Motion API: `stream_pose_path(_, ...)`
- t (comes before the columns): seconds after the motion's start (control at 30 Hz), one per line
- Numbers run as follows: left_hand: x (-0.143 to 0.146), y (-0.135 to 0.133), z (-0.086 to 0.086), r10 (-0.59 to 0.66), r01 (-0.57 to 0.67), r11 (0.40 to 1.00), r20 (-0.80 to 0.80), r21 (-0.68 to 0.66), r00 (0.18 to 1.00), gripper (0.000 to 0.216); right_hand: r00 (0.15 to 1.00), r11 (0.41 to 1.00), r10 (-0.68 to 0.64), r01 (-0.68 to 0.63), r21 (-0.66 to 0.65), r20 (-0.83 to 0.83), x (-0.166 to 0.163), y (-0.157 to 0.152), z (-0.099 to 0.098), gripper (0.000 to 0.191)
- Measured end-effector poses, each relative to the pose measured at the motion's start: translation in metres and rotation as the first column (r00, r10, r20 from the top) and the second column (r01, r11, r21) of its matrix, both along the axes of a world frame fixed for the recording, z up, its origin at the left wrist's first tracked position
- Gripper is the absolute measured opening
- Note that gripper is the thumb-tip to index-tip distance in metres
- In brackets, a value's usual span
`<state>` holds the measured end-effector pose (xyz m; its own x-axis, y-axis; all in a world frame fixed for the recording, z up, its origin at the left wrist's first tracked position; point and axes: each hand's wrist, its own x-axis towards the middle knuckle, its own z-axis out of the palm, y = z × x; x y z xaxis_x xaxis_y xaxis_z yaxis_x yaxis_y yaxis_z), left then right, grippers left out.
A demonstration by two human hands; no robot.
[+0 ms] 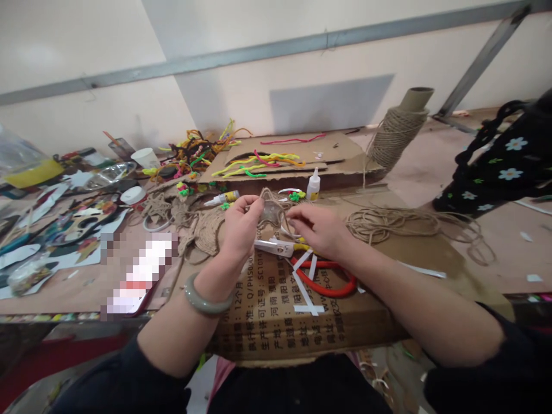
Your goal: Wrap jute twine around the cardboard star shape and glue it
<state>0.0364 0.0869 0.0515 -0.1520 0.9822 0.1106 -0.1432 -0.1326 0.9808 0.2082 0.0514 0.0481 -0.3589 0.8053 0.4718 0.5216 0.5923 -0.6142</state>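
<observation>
My left hand (241, 227), with a grey-green bangle (206, 299) on the wrist, pinches a small twine-wrapped piece (271, 208) above the cardboard sheet (276, 310). My right hand (317, 230) holds the same piece from the right, its fingers on the jute twine. A loose heap of twine (388, 223) lies just right of my right hand. Under my hands lie a white glue gun (276, 247) and red-handled scissors (328, 282) among white paper strips.
A large twine spool (399, 132) stands at the back right. A glue bottle (313, 185) and a glue tube (222, 199) sit behind my hands. Coloured pipe cleaners (254, 163) lie on cardboard at the back. A paper cup (145, 157) and paper cutouts (64, 230) fill the left. A black flowered bag (504, 167) rests at right.
</observation>
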Motion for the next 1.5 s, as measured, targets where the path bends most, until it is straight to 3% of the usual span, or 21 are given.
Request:
stream_pose_path(0.13, 0.002, -0.003, -0.005, -0.075, 0.074, 0.997, -0.006, -0.015, 0.997, 0.022, 0.964, 0.979, -0.195, 0.202, 0.020, -0.181, 0.004, 0.004, -0.001, 0.014)
stream_pose_path(0.2, 0.003, -0.005, -0.007, -0.125, 0.124, 0.992, -0.027, -0.019, 0.992, 0.023, 0.944, 0.972, -0.233, 0.235, -0.021, -0.234, 0.007, 0.008, 0.000, 0.015)
stream_pose_path(0.43, 0.006, -0.009, -0.008, -0.185, 0.182, 0.982, -0.055, -0.045, 0.981, 0.023, 0.964, 0.970, -0.141, 0.089, -0.228, -0.223, 0.007, 0.013, 0.001, 0.027)
stream_pose_path(0.97, 0.009, -0.011, -0.007, -0.214, 0.213, 0.977, -0.141, -0.027, 0.967, 0.019, 0.967, 0.933, -0.097, 0.006, -0.361, -0.234, 0.004, 0.014, -0.002, 0.023)
stream_pose_path(1.13, 0.009, -0.012, -0.006, -0.237, 0.231, 0.971, -0.114, -0.066, 0.965, 0.022, 0.970, 0.934, -0.095, 0.009, -0.357, -0.225, 0.004, 0.016, -0.001, 0.029)
stream_pose_path(1.5, 0.009, -0.012, -0.008, -0.273, 0.262, 0.962, -0.203, -0.080, 0.940, 0.020, 0.966, 0.935, -0.124, 0.036, -0.354, -0.229, 0.003, 0.015, 0.001, 0.021)
